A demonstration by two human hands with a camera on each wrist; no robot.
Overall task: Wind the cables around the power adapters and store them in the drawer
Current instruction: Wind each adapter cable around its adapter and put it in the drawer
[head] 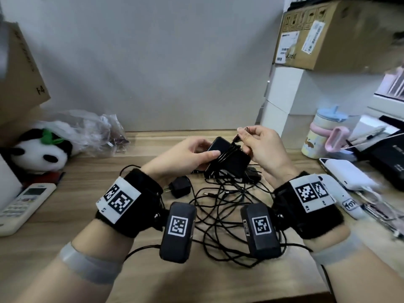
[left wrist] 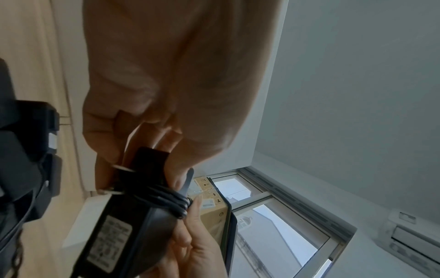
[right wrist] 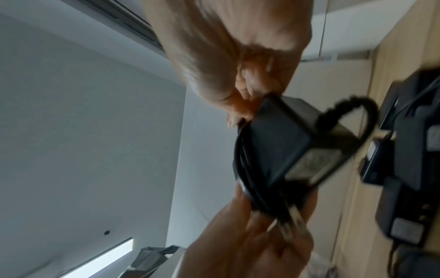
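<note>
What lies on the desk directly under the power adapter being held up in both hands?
Under the held power adapter, gripped by the left hand and right hand, more black adapters and loose tangled cables lie on the wooden desk. The held adapter covers how many.

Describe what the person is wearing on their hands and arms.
Both hands, left hand and right hand, are bare. Each wrist carries a fuzzy black wrist strap topped with a white plate of black square fiducial markers. A black camera pod with its own white marker tag juts from each strap toward the other arm. A translucent grey band circles each forearm, and thin black cables trail from the straps.
</note>
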